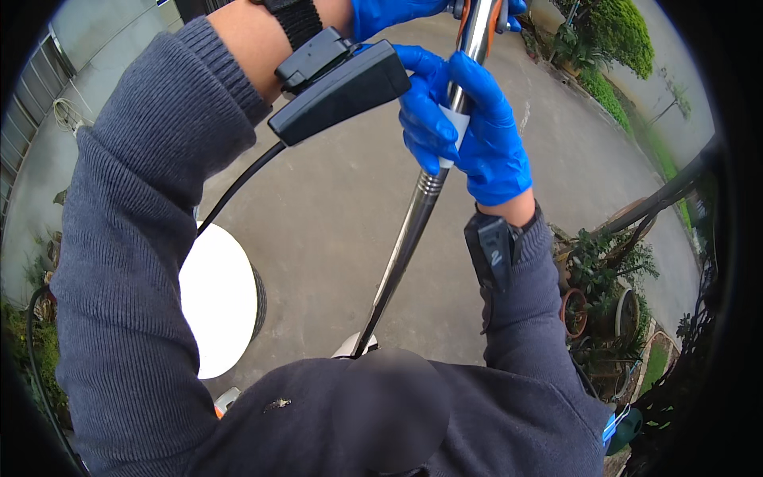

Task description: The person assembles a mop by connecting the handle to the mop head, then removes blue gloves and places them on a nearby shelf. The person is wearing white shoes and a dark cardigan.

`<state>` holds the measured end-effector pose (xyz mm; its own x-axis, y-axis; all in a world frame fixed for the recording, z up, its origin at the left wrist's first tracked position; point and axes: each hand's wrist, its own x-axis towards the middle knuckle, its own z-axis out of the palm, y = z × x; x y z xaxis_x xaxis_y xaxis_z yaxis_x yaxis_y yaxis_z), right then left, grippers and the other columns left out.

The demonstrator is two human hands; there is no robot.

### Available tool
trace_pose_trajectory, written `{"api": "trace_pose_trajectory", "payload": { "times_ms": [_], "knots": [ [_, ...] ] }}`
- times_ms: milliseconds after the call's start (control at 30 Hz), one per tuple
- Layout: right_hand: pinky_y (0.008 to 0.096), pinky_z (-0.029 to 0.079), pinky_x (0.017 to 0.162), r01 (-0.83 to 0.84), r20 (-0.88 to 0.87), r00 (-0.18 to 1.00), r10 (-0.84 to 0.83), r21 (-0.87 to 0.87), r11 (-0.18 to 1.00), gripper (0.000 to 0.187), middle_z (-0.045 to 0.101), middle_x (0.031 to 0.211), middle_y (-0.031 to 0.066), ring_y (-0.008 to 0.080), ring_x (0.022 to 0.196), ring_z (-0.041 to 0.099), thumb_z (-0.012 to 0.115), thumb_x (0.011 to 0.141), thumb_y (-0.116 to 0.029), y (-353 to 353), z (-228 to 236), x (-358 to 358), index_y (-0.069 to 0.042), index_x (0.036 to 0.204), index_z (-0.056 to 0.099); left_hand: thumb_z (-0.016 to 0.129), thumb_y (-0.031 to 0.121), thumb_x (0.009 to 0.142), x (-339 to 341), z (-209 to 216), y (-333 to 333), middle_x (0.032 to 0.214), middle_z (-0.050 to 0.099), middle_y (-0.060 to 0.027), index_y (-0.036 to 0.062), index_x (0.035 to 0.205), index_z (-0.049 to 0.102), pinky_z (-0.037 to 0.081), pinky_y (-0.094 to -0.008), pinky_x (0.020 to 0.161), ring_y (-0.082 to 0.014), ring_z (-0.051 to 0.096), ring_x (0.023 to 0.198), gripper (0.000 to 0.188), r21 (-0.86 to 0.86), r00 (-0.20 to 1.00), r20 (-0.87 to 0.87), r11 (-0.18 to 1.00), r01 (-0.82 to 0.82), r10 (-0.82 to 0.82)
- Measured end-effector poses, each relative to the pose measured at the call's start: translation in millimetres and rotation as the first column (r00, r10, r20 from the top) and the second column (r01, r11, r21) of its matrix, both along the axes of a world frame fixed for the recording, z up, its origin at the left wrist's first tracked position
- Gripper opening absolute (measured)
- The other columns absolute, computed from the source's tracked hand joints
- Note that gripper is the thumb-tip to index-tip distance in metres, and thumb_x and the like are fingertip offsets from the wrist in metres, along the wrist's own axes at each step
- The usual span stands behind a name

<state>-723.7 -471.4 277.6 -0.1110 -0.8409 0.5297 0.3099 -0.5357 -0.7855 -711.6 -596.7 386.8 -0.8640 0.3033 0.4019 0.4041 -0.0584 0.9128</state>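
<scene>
A shiny metal pole (404,238) slants from the top of the view down toward my torso. My right hand (481,131), in a blue glove, is closed around it. Its fingers lie over a white band (455,135) on the pole. Higher up, my left hand (393,11), also gloved in blue, reaches to the pole's upper part. Blue glove shows on both sides of the pole there, beside a grey fitting with orange edges (498,14). The picture's top edge cuts off much of that hand. Ringed grooves mark the pole just below the white band.
A black box with a cable (342,91) hangs by my left wrist; another black device (490,246) is strapped to my right. On the concrete ground (318,238), a white round surface (218,302) with a dark rim stands at left. Potted plants (608,294) line the right side.
</scene>
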Motion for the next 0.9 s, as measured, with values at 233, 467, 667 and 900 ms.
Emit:
{"api": "trace_pose_trajectory", "payload": {
  "times_ms": [233,467,667,900],
  "knots": [
    [0.0195,0.037,0.03,-0.393,0.267,0.864,0.427,-0.174,0.903,0.052,0.04,0.043,-0.007,0.0049,0.03,0.038,0.039,0.103,-0.021,-12,-16,-5,0.002,0.147,0.024,0.052,0.03,0.096,4,-2,4,0.072,0.064,-0.005,0.0091,0.086,0.06,0.051,-0.0245,0.049,-0.0176,0.065,0.061,0.024,-0.033,0.999,0.02,0.998,-0.046,0.046],
    [0.0221,0.041,0.039,0.605,0.029,0.785,-0.618,0.174,0.777,0.029,0.042,0.054,-0.0043,0.0058,0.044,0.042,0.059,0.094,-0.024,-12,-23,23,-0.002,0.113,0.062,0.052,0.023,0.096,-14,-21,-7,0.069,0.063,-0.0061,0.0084,0.093,0.057,0.051,-0.0271,0.047,-0.0178,0.063,0.056,0.016,-0.046,0.966,-0.052,0.966,-0.256,0.253],
    [0.0259,0.049,0.045,0.71,-0.027,0.693,-0.721,0.203,0.674,0.035,0.047,0.058,-0.0007,0.0082,0.048,0.048,0.064,0.09,-0.024,-6,-14,23,-0.002,0.117,0.061,0.053,0.025,0.097,-17,-21,4,0.069,0.062,-0.0055,0.0087,0.095,0.056,0.051,-0.0271,0.049,-0.0173,0.063,0.059,0.016,0.03,0.973,-0.123,0.981,-0.191,0.193],
    [0.022,0.039,0.032,-0.289,0.098,0.944,0.314,-0.208,0.935,0.065,0.045,0.047,-0.0024,0.0075,0.031,0.039,0.042,0.101,-0.04,-6,-10,-20,0.005,0.144,0.027,0.056,0.025,0.096,-4,3,16,0.073,0.063,-0.0059,0.0077,0.097,0.055,0.057,-0.0286,0.057,-0.0172,0.064,0.06,0.017,0.049,0.996,0.087,0.998,-0.029,0.025]
  ]
}}
